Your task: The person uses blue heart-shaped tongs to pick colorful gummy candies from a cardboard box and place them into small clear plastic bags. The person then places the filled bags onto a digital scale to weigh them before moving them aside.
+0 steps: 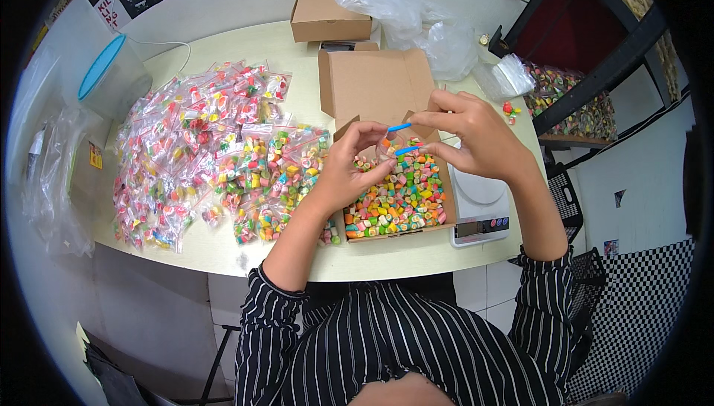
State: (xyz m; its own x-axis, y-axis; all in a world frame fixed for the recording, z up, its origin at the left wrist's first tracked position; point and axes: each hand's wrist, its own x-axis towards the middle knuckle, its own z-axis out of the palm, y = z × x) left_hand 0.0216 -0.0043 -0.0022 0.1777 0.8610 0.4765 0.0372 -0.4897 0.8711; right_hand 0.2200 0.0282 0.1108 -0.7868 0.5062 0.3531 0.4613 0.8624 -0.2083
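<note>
My left hand (pixel 362 155) curls around a small clear container (pixel 386 146) with an orange candy showing in it. At the thumb and forefinger of my right hand (pixel 468 135) are two slim blue pieces (pixel 406 150), angled towards that container. Whether they join into one tool, I cannot tell. Both hands are over an open cardboard box (pixel 376 80) filled with loose, colourful cut candies (pixel 399 199). Its lid stands raised at the back. Just right of the box is a white digital kitchen scale (pixel 481 191).
Zip bags of candies (pixel 184 149) are heaped at left, beside a plastic tub with a blue rim (pixel 106 71). A closed cardboard box (pixel 332 13) and crumpled clear plastic bags (pixel 413 21) lie behind. Clear bags (pixel 510 74) and a few loose candies (pixel 510 110) sit at right.
</note>
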